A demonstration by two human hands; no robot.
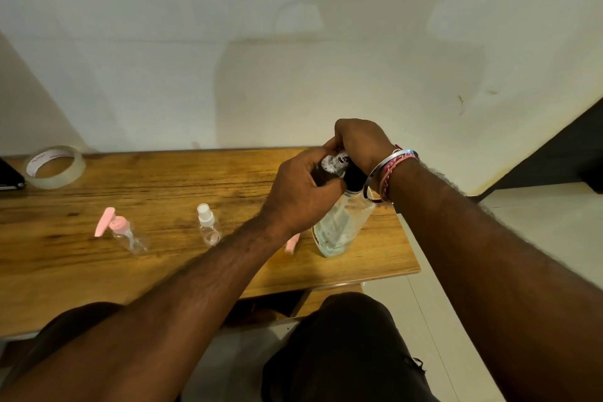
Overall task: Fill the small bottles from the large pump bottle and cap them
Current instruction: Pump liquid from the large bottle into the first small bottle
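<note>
Behind left hand [301,188], small bottle [332,164] half-hidden.

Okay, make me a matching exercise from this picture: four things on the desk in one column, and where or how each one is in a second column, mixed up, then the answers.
Things:
1. tape roll
2. pink-pump bottle
3. white-capped bottle
4. large pump bottle

States:
A. under both hands, near the desk's right edge
B. far left corner, by the wall
C. standing free, mid-desk, just left of the left forearm
D. standing free, left of the white-capped one

Pairs: 1-B, 2-D, 3-C, 4-A
</note>
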